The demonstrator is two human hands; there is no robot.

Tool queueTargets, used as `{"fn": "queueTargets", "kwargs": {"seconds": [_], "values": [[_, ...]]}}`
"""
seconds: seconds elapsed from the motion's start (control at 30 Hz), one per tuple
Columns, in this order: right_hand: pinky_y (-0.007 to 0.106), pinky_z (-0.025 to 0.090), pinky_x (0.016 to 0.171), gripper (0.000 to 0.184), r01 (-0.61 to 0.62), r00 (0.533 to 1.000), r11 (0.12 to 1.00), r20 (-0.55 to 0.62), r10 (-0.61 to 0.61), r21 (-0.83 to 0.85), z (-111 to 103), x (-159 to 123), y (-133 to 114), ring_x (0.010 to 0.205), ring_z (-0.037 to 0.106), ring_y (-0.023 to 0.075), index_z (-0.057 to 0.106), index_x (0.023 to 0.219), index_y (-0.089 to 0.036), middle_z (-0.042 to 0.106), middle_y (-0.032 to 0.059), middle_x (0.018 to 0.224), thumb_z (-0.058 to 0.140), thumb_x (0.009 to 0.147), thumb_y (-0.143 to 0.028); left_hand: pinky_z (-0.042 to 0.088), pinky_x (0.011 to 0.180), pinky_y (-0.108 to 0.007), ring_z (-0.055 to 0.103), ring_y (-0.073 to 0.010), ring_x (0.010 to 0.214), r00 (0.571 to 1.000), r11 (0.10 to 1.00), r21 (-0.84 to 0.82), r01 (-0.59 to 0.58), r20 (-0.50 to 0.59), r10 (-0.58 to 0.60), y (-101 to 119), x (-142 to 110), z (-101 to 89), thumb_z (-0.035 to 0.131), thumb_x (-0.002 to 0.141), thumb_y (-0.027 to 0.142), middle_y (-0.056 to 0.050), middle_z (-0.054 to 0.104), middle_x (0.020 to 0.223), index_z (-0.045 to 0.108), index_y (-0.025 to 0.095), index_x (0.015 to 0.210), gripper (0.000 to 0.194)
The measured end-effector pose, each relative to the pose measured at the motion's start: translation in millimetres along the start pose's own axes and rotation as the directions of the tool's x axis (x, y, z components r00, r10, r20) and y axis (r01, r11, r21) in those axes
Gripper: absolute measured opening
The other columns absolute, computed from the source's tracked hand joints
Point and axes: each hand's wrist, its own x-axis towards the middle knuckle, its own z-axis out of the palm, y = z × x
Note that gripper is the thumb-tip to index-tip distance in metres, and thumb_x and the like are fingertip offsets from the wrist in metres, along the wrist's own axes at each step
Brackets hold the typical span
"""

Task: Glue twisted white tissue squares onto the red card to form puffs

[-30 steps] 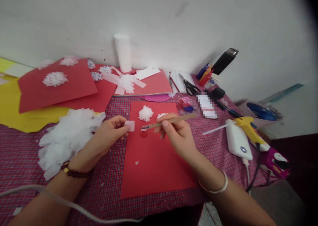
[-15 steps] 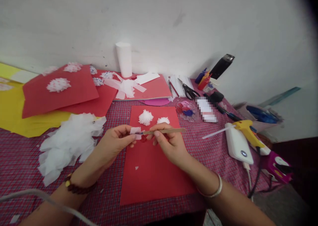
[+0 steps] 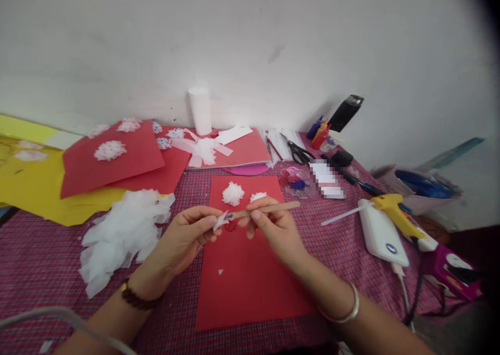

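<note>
My left hand (image 3: 186,236) pinches a small white tissue piece (image 3: 221,221) over a red paper sheet (image 3: 250,271). My right hand (image 3: 273,229) grips a thin wooden brush (image 3: 265,210), held level with its tip against the tissue piece. Two white tissue tufts (image 3: 233,193) sit on the red sheet just beyond my fingers, and a red spot (image 3: 230,226) lies under the tissue piece. A bead bracelet is on my left wrist, a metal bangle on my right.
A heap of white tissue (image 3: 121,232) lies left of the sheet. Red sheets (image 3: 117,160) and yellow paper (image 3: 35,188) lie further left. Scissors (image 3: 299,152), a paint palette (image 3: 295,175), paint bottles (image 3: 320,131), a white power bank (image 3: 383,235) and a yellow glue gun (image 3: 394,212) are at the right. A white roll (image 3: 200,110) stands by the wall.
My hands came together: the brush tip went from beside the tissue piece to touching it. The tissue piece is now crumpled round the tip. The view tilted up a little.
</note>
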Motion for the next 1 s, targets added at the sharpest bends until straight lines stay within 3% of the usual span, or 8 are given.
{"fn": "queueTargets", "kwargs": {"seconds": [0.27, 0.4, 0.47, 0.57, 0.73, 0.87, 1.0], "values": [[0.022, 0.044, 0.046, 0.025, 0.002, 0.995, 0.99, -0.099, -0.017, -0.143, 6, -6, 1, 0.046, 0.055, 0.0083, 0.072, 0.078, -0.019, 0.07, 0.0026, 0.066, 0.061, 0.089, -0.038, 0.046, 0.053, -0.021, 0.058, -0.0101, 0.056, 0.98, 0.97, 0.14, -0.197, -0.012, 0.201, -11, -5, 6.7, 0.079, 0.069, 0.023, 0.0, 0.068, 0.062, 0.074, 0.019, 0.074, 0.008], [0.02, 0.042, 0.046, 0.019, -0.029, 0.995, 0.999, -0.101, 0.024, -0.046, 6, -7, 5, 0.048, 0.051, 0.0074, 0.072, 0.089, -0.022, 0.061, -0.0023, 0.059, 0.06, 0.09, -0.037, 0.046, 0.054, -0.02, 0.057, -0.0096, 0.057, 0.971, 0.939, 0.264, -0.222, -0.026, 0.237, -15, -7, 6.8, 0.077, 0.073, 0.024, 0.001, 0.066, 0.062, 0.072, 0.019, 0.075, 0.007], [0.02, 0.044, 0.049, 0.013, -0.029, 0.999, 0.999, -0.02, 0.029, -0.017, 5, -7, 4, 0.052, 0.053, 0.0077, 0.071, 0.091, -0.023, 0.06, -0.0029, 0.062, 0.063, 0.088, -0.033, 0.044, 0.052, -0.018, 0.056, -0.0086, 0.054, 0.981, 0.959, 0.228, -0.167, -0.058, 0.185, -15, -7, 7.3, 0.078, 0.071, 0.025, 0.002, 0.064, 0.059, 0.07, 0.018, 0.072, 0.011], [0.022, 0.048, 0.054, 0.007, -0.025, 0.995, 0.998, 0.1, 0.031, -0.058, 1, -7, 1, 0.059, 0.056, 0.0091, 0.07, 0.089, -0.023, 0.063, -0.0012, 0.072, 0.069, 0.085, -0.029, 0.041, 0.047, -0.015, 0.052, -0.006, 0.05, 0.997, 0.997, 0.077, -0.012, -0.074, 0.018, -10, -6, 7.9, 0.082, 0.066, 0.026, 0.003, 0.061, 0.056, 0.068, 0.017, 0.069, 0.017], [0.024, 0.051, 0.056, 0.008, -0.024, 0.996, 0.999, 0.088, 0.029, -0.047, -3, -4, 1, 0.061, 0.06, 0.0103, 0.068, 0.09, -0.023, 0.069, 0.0012, 0.077, 0.068, 0.085, -0.028, 0.045, 0.046, -0.014, 0.058, -0.0072, 0.053, 0.982, 0.975, -0.144, 0.169, -0.059, -0.179, 1, -4, 9.0, 0.08, 0.067, 0.032, -0.001, 0.066, 0.061, 0.07, 0.015, 0.069, 0.02], [0.022, 0.051, 0.053, 0.011, -0.068, 0.997, 0.995, 0.048, 0.064, 0.076, -4, -2, 8, 0.057, 0.06, 0.0091, 0.067, 0.09, -0.022, 0.07, 0.0002, 0.075, 0.07, 0.083, -0.03, 0.053, 0.054, -0.014, 0.065, -0.0097, 0.059, 0.984, 0.967, -0.19, 0.17, -0.022, -0.177, 5, -7, 9.7, 0.08, 0.063, 0.024, -0.003, 0.072, 0.068, 0.074, 0.015, 0.075, 0.016], [0.02, 0.051, 0.052, 0.015, -0.14, 0.99, 0.972, 0.029, 0.137, 0.191, -2, -2, 13, 0.054, 0.06, 0.0082, 0.067, 0.089, -0.022, 0.071, -0.0008, 0.074, 0.073, 0.08, -0.033, 0.054, 0.054, -0.014, 0.066, -0.0095, 0.058, 0.992, 0.988, -0.128, 0.087, -0.076, -0.098, -1, -8, 10.6, 0.084, 0.06, 0.019, -0.001, 0.073, 0.066, 0.074, 0.019, 0.075, 0.018]]}}
